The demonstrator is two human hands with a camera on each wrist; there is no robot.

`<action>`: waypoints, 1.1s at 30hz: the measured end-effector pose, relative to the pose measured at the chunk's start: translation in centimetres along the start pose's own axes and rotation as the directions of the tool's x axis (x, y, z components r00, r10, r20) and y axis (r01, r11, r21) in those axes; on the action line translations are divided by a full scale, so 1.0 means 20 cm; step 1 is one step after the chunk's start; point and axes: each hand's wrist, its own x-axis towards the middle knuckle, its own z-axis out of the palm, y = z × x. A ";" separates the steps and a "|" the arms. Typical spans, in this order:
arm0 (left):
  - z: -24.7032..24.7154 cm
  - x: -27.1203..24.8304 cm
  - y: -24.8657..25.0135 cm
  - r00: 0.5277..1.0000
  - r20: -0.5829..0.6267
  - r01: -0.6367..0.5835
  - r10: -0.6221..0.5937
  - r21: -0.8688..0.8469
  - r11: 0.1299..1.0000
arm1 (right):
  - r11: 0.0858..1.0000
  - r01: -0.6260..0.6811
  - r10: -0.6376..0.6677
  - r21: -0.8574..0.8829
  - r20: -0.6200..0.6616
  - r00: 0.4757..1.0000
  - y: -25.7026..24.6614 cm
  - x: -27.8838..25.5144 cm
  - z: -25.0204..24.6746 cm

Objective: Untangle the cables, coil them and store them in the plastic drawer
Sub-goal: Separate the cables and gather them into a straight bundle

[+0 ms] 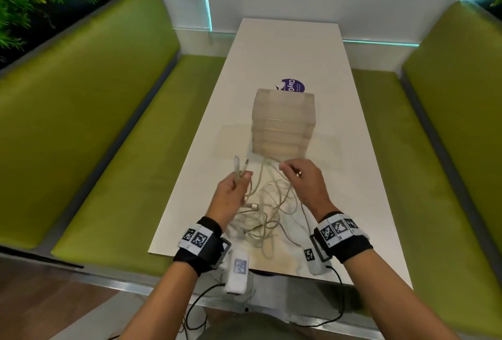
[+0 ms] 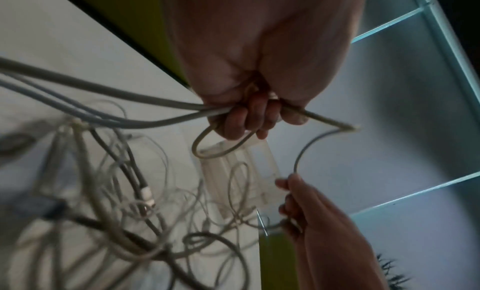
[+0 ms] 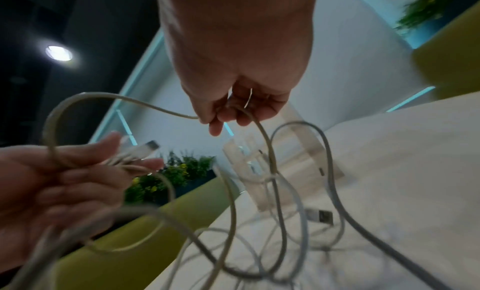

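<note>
A tangle of whitish cables [image 1: 267,212] lies on the white table [image 1: 339,176] between my wrists. My left hand [image 1: 233,187] grips two cable ends, their plugs [image 1: 240,166] sticking up above my fingers; the left wrist view shows my fingers [image 2: 246,120] curled round those strands. My right hand [image 1: 298,174] pinches a cable loop just in front of the drawer unit; in the right wrist view the cable [image 3: 259,130] runs down from my fingertips [image 3: 221,118] into the pile. The translucent plastic drawer unit [image 1: 284,122] stands upright beyond both hands, drawers closed.
A purple round sticker [image 1: 294,85] lies on the table behind the drawer unit. Green bench seats [image 1: 135,163] flank the table on both sides. A loose USB plug [image 3: 320,215] rests on the table near the pile. Black wrist-camera wires hang below the table's near edge.
</note>
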 end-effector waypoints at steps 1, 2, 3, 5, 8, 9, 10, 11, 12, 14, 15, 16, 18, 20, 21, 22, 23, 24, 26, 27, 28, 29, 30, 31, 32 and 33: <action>0.03 0.00 0.00 1.000 0.030 0.007 -0.007 -0.002 1.000 | 0.997 0.064 -0.064 -0.045 -0.002 0.998 -0.03 0.00 0.01; 0.06 -0.01 0.01 0.998 0.057 0.007 -0.006 -0.021 1.000 | 0.987 0.139 -0.140 -0.082 -0.002 0.990 -0.05 0.00 0.02; 0.08 0.00 0.00 0.997 0.073 -0.004 0.007 -0.036 0.999 | 0.970 0.216 -0.217 -0.110 0.010 0.976 -0.06 -0.01 0.02; 0.11 0.00 0.02 0.995 0.075 -0.057 0.059 -0.030 0.998 | 0.936 0.332 -0.325 -0.118 0.075 0.943 -0.07 -0.02 0.04; 0.14 0.02 0.03 0.995 -0.005 -0.098 0.098 -0.017 0.995 | 0.913 0.391 -0.366 -0.117 0.190 0.911 -0.06 -0.04 0.08; 0.14 0.02 0.03 0.995 -0.036 -0.099 0.098 -0.039 0.994 | 0.914 0.385 -0.349 -0.130 0.231 0.908 -0.05 -0.04 0.09; 0.14 0.02 0.05 0.992 -0.066 -0.108 0.105 -0.054 0.993 | 0.914 0.374 -0.323 -0.156 0.277 0.905 -0.03 -0.03 0.10; 0.14 0.02 0.06 0.988 -0.097 -0.123 0.117 -0.061 0.991 | 0.914 0.356 -0.284 -0.194 0.320 0.904 -0.01 -0.02 0.10; 0.12 0.01 0.07 0.984 -0.124 -0.140 0.130 -0.081 0.987 | 0.916 0.322 -0.228 -0.241 0.348 0.909 0.02 -0.01 0.10; 0.05 0.03 0.11 0.968 -0.195 -0.187 0.158 -0.138 0.973 | 0.920 0.216 -0.093 -0.327 0.353 0.931 0.12 0.00 0.07; 0.01 0.04 0.13 0.959 -0.228 -0.206 0.167 -0.160 0.965 | 0.923 0.156 -0.032 -0.350 0.335 0.942 0.17 0.01 0.04; -0.04 0.05 0.14 0.952 -0.247 -0.226 0.179 -0.176 0.958 | 0.931 0.100 0.014 -0.351 0.310 0.951 0.22 0.01 0.02; -0.12 0.05 0.14 0.945 -0.247 -0.261 0.215 -0.176 0.949 | 0.954 0.022 0.062 -0.299 0.270 0.961 0.26 0.02 -0.01; -0.14 0.04 0.14 0.940 -0.248 -0.278 0.233 -0.165 0.946 | 0.973 -0.006 0.062 -0.233 0.236 0.970 0.24 0.05 -0.01; -0.14 0.03 0.13 0.939 -0.253 -0.278 0.233 -0.161 0.947 | 0.981 -0.023 0.063 -0.193 0.208 0.976 0.23 0.07 -0.01; -0.13 0.03 0.12 0.940 -0.255 -0.270 0.225 -0.157 0.950 | 0.987 -0.042 0.070 -0.157 0.173 0.982 0.21 0.08 -0.02; -0.12 0.02 0.11 0.942 -0.258 -0.258 0.216 -0.143 0.956 | 0.991 -0.054 0.070 -0.121 0.130 0.989 0.20 0.09 -0.02; -0.12 0.02 0.10 0.946 -0.253 -0.239 0.202 -0.123 0.963 | 0.995 -0.062 0.069 -0.083 0.081 0.994 0.18 0.10 -0.04; -0.10 0.02 0.08 0.960 -0.215 -0.199 0.179 -0.076 0.977 | 0.998 -0.048 0.048 -0.029 0.016 0.999 0.12 0.12 -0.06; -0.09 0.01 0.08 0.969 -0.182 -0.179 0.167 -0.049 0.983 | 1.000 -0.012 0.012 -0.028 0.022 1.000 0.08 0.12 -0.07; -0.07 0.01 0.08 0.977 -0.146 -0.160 0.155 -0.023 0.987 | 0.999 0.036 -0.033 -0.038 0.054 0.998 0.04 0.11 -0.08; -0.04 0.00 0.08 0.984 -0.103 -0.144 0.142 -0.007 0.990 | 0.995 0.089 -0.084 -0.051 0.094 0.992 -0.01 0.10 -0.07; -0.01 0.00 0.07 0.990 -0.054 -0.131 0.130 -0.001 0.991 | 0.987 0.142 -0.132 -0.070 0.129 0.983 -0.05 0.09 -0.06; 0.02 0.00 0.06 0.993 0.003 -0.118 0.118 0.002 0.993 | 0.976 0.193 -0.177 -0.096 0.155 0.972 -0.09 0.07 -0.05; 0.05 0.01 0.06 0.992 0.059 -0.109 0.108 0.014 0.994 | 0.965 0.229 -0.206 -0.129 0.172 0.963 -0.12 0.06 -0.04; 0.07 0.01 0.05 0.989 0.108 -0.108 0.104 0.037 0.993 | 0.954 0.253 -0.224 -0.161 0.182 0.957 -0.16 0.04 -0.04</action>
